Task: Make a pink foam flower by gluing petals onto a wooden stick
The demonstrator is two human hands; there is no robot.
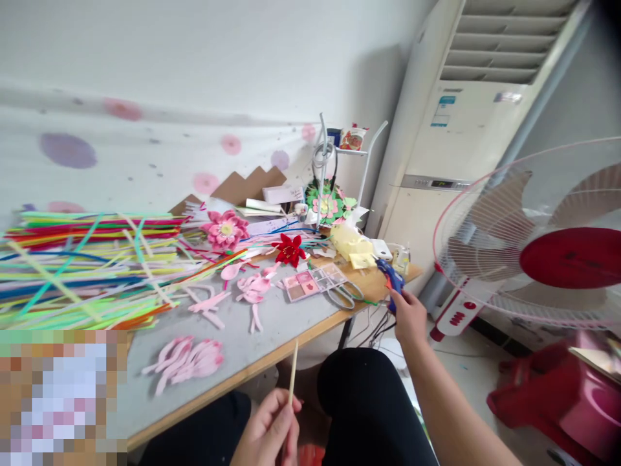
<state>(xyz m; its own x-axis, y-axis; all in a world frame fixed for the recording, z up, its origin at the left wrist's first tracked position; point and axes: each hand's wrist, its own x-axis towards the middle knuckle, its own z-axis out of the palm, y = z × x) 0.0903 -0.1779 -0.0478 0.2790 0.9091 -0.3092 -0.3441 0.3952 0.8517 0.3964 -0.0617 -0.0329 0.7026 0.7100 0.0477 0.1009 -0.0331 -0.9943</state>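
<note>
My left hand (269, 430) is low in front of my knees, fingers pinched on a thin wooden stick (293, 372) that stands upright by the table's front edge. My right hand (410, 317) reaches out to the table's right corner and is wrapped round the handle of a blue glue gun (391, 277). Scissors (342, 294) and a clear compartment box (310, 283) lie just left of the gun. Pink petal shapes (187, 359) lie on the grey mat (272, 323) near me.
A big heap of coloured pipe cleaners (82, 265) fills the left of the table, with pink (226, 228) and red (290, 249) finished flowers behind. A pink-caged fan (548, 239) and red stool (567, 395) stand to the right, an air conditioner (451, 129) behind.
</note>
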